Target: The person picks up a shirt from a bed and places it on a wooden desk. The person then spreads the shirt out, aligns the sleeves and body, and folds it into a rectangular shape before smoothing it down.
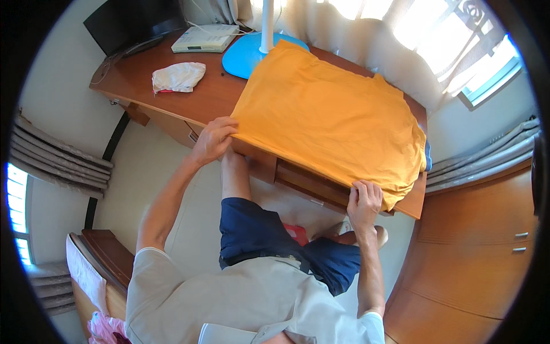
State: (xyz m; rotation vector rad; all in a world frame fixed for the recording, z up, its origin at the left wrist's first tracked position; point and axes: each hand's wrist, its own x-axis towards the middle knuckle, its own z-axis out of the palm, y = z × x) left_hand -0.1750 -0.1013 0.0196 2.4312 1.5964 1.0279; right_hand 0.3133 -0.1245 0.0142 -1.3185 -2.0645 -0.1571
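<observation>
An orange-yellow cloth garment [318,112] lies spread over the right part of a brown wooden desk [189,101], its near edge along the desk's front. My left hand [215,138] pinches the garment's near left corner between thumb and fingers. At the near edge further right, my right hand [364,202] grips the cloth, with the fingers curled over it. Wrinkles gather in the fabric beside the right hand. A bit of dark blue cloth [428,155] shows from under the garment's right edge.
A blue stand base [240,53] with a white pole touches the garment's far left corner. A white crumpled cloth [178,77], a white device box [205,38] and a black monitor [135,26] are on the desk's left. An open drawer [311,182] is below the front edge; wooden cabinets [468,245] stand right.
</observation>
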